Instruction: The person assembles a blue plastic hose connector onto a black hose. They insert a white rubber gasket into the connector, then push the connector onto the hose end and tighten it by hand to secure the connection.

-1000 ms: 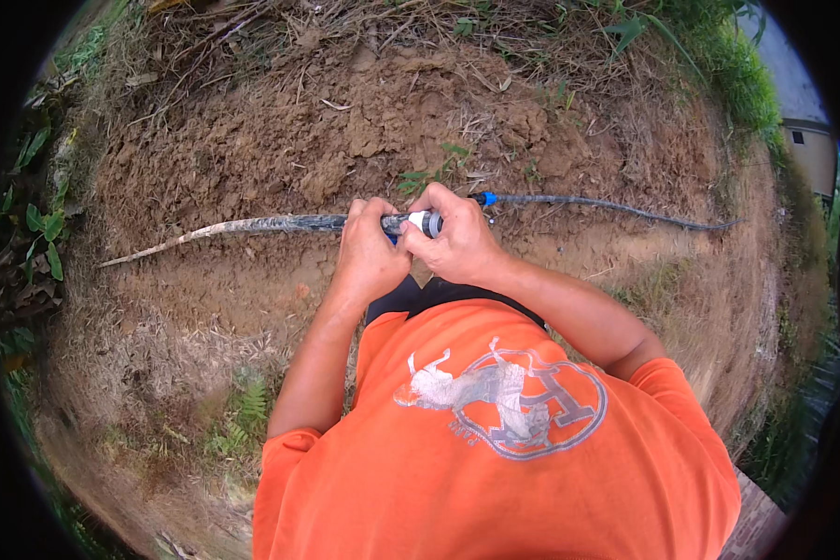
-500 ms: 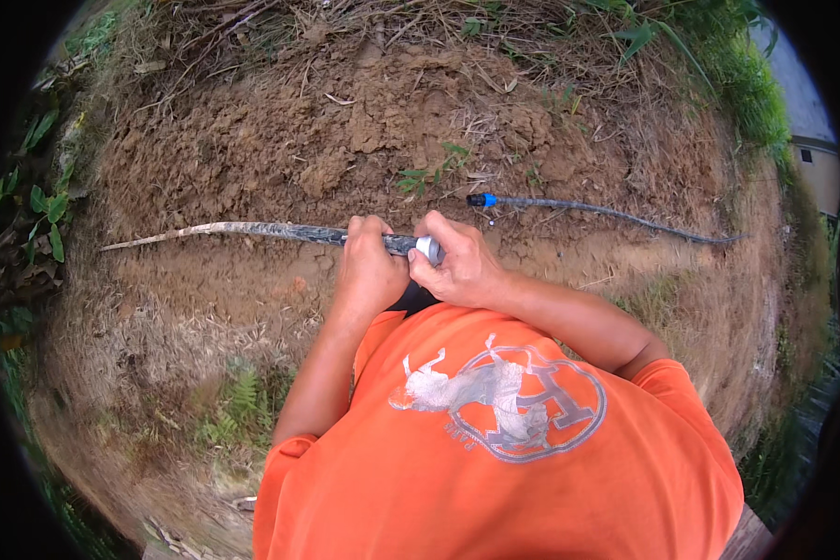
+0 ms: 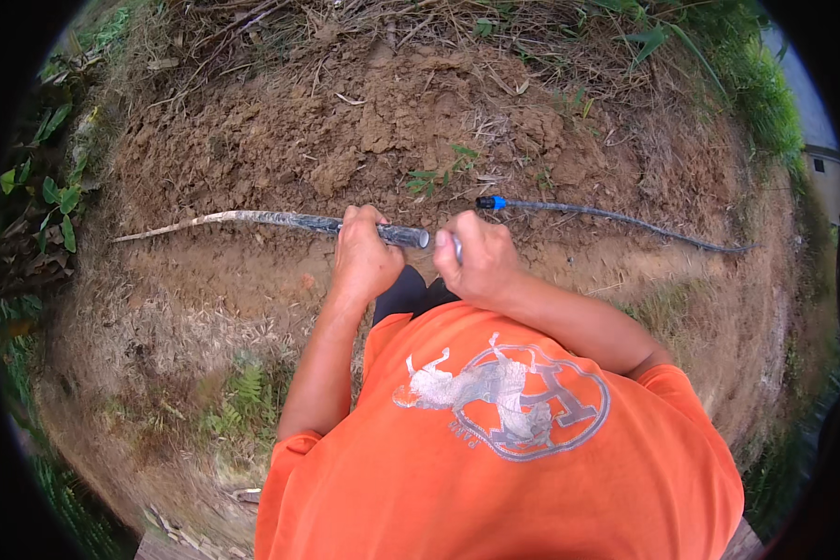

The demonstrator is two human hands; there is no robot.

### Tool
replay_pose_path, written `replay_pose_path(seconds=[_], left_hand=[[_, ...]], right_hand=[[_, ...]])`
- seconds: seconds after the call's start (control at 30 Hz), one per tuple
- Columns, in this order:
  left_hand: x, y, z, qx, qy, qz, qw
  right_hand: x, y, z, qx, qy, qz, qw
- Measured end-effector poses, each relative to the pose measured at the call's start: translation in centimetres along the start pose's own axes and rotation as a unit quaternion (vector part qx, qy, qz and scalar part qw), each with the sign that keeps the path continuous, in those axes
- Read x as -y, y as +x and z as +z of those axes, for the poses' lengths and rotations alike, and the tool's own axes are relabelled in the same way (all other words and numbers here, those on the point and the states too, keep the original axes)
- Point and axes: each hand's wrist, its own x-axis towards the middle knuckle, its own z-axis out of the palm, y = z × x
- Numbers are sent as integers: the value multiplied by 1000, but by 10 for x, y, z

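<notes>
My left hand (image 3: 366, 254) is wrapped round a black plastic pipe (image 3: 289, 220), close to its cut end. The pipe is smeared with pale dried mud toward the left, and its open end points right, level with my chest. Just right of that end, my right hand (image 3: 481, 257) is closed on a small whitish round piece (image 3: 457, 248), mostly hidden by the fingers. A narrow gap separates it from the pipe. Beyond my right hand, a second dark pipe (image 3: 616, 213) lies on the soil, with a blue-and-black pipe coupling (image 3: 491, 203) on its near-left end.
A crumbly brown earth bank (image 3: 345, 121) rises in front, with dry stalks along its top. A small green plant (image 3: 439, 173) grows near the coupling. Leafy plants (image 3: 61, 201) stand at the left, a fern (image 3: 245, 397) at lower left, and a building (image 3: 823, 177) at far right.
My right hand has drawn the whitish piece off the pipe's end and moved a little right. The pipe's open end now shows. My left hand keeps its grip.
</notes>
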Motion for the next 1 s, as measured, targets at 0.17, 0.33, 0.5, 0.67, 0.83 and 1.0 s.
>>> replay_pose_path(seconds=[0.17,0.33,0.5,0.67,0.83,1.0], left_hand=[[15,15,-26,98,-82,-54,990],[25,36,-43,187,-482,-165,840],[11,43,-46,192,-482,-213,828],[5,51,-45,177,-480,-200,835],[16,55,-49,225,-520,-162,808],[17,41,-60,311,-490,-75,811]], right_hand=[[-30,8,-29,166,369,308,861],[-27,0,24,169,260,121,943],[22,11,38,168,0,-39,985],[7,11,66,123,-156,-156,967],[-3,17,65,104,-62,-99,988],[15,42,-12,275,251,195,907]])
